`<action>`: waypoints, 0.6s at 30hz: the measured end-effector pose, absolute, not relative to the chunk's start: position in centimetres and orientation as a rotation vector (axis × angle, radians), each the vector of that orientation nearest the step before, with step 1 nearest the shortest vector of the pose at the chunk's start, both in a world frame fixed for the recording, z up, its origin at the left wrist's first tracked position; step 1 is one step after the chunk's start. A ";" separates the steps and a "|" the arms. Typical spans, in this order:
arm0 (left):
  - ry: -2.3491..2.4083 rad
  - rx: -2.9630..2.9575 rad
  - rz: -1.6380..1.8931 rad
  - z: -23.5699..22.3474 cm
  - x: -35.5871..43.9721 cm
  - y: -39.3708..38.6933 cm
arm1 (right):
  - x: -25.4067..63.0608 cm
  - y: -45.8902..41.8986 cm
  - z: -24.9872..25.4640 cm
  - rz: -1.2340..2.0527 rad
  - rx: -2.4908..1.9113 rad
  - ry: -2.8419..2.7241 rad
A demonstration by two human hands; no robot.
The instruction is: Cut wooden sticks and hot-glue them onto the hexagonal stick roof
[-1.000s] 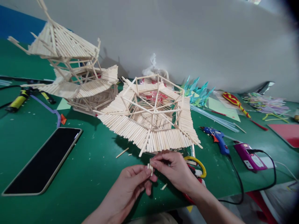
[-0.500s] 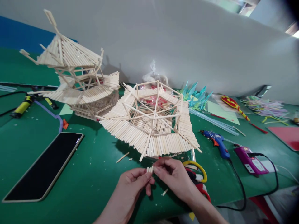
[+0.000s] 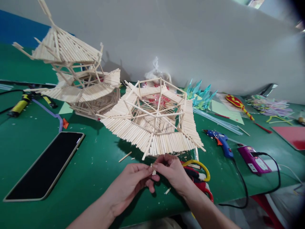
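Short wooden stick pieces are pinched between the fingertips of my left hand and my right hand, which meet close together. Fingers hide part of the pieces, and their exact number cannot be made out. Just beyond my hands sits a many-sided stick structure, with a sloping ring of sticks around an open frame of thin struts. Partly behind my right forearm lie scissors with yellow and red handles. A cut stick scrap rests on the table below my hands.
A tall pagoda-like stick model stands at the back left. A phone lies at the left. To the right are a blue glue gun, a purple power box with cables, and turquoise folded paper. A loose stick lies on the green table.
The stick pieces have shifted in my fingertips, and my right thumb now covers more of them. Both hands appear slightly higher, as the whole view has moved a little too.
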State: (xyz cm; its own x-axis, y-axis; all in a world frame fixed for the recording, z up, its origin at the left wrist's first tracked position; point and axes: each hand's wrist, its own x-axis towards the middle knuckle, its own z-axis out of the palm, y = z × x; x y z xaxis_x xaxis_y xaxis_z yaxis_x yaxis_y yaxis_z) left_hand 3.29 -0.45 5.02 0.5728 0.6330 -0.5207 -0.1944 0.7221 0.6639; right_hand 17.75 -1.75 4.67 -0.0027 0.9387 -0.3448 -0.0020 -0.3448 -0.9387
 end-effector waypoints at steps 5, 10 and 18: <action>0.812 0.609 0.480 5.1 3.4 0.0 | 17.7 -1.7 4.5 1.467 -1.472 -0.971; 0.815 0.636 0.472 5.2 3.5 0.3 | 17.6 -1.6 4.5 1.467 -1.461 -0.948; 0.901 0.815 0.517 5.4 3.6 -0.2 | 17.6 -1.8 4.8 1.478 -1.355 -0.953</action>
State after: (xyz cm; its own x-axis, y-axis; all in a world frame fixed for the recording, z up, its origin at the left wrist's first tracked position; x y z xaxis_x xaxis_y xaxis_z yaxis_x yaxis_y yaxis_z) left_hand 3.63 -0.17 5.44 0.5346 0.6959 -0.4795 -0.0621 0.5981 0.7990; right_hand 17.61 -1.80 4.82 -0.0071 0.9506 -0.3104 -0.1095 -0.3093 -0.9446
